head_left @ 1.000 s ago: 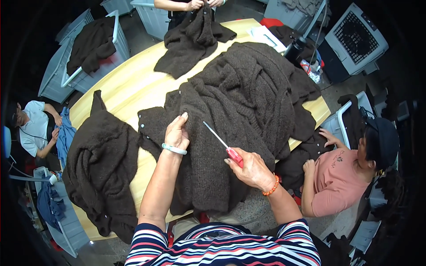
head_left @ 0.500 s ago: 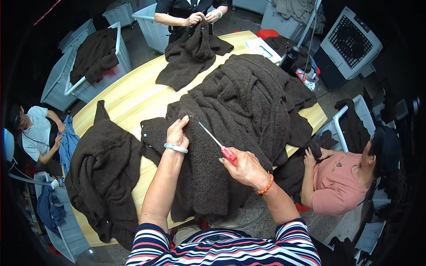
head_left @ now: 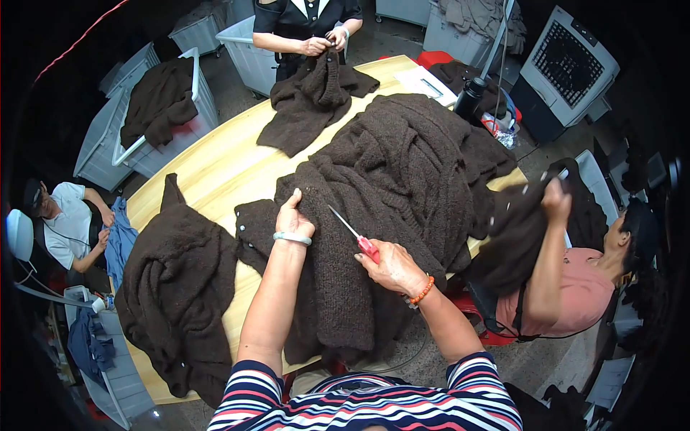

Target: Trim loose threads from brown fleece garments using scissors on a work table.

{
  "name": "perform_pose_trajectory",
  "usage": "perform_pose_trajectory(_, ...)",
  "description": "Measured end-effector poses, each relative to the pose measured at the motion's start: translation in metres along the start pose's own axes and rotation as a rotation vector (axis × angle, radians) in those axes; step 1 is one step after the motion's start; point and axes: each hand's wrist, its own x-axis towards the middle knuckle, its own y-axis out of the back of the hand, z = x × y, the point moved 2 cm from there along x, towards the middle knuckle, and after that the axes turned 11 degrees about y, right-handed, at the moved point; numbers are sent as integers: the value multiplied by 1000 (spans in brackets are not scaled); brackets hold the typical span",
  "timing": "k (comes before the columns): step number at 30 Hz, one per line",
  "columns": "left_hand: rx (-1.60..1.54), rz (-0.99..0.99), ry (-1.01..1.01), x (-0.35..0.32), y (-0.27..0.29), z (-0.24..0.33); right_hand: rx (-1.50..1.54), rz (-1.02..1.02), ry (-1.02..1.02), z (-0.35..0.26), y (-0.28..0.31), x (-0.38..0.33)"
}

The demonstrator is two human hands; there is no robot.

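Note:
Spread before me over the table is a thick brown knit garment (head_left: pixel 338 287), part of a larger brown heap. My left hand (head_left: pixel 293 219), with a pale bangle at its wrist, holds the garment's edge with the thumb on top; its other fingers are mostly hidden. My right hand (head_left: pixel 394 267), wearing orange beads, is closed round a red-handled tool (head_left: pixel 368 248) with a slim, pointed metal shaft. That tip hovers over the knit just right of my left hand; whether it touches I cannot tell.
Another brown garment (head_left: pixel 176 280) lies at left on the wooden table (head_left: pixel 223 147). Across it, a person handles a brown garment (head_left: pixel 309 108). A person in pink (head_left: pixel 568 287) works at right, another in white (head_left: pixel 68 215) at left. A black bottle (head_left: pixel 471 97) and bins (head_left: pixel 205 93) stand around.
My left thumb has shifted slightly off the fabric spot it pressed; the red-handled tool stays nearly in place. The person in pink has raised an arm, lifting a brown garment. The view has shifted slightly.

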Motion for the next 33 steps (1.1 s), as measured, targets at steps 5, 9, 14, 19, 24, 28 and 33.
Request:
perform_pose_trajectory(5,-13,47,23,-5,-13,-1,27,41,-2,5,-2,-1)
perform_pose_trajectory(9,-16,87,18,-12,-17,-4,10,68,-20,13,-7,-7)
perform_pose_trajectory(14,-65,84,-6,-14,-7,-9,7,55,-66,18,-14,-18)
perform_pose_trajectory(19,-108,72,0,-6,3,-8,2,58,-58,27,-18,-19)
perform_pose_trajectory(24,-80,-20,19,10,6,-1,54,69,-56,37,-16,-12)
perform_pose_trajectory(28,-124,-4,10,11,5,3,118,52,-88,40,-19,-8)
perform_pose_trajectory(33,-189,24,23,11,33,8,257,-14,-176,27,-20,-9)
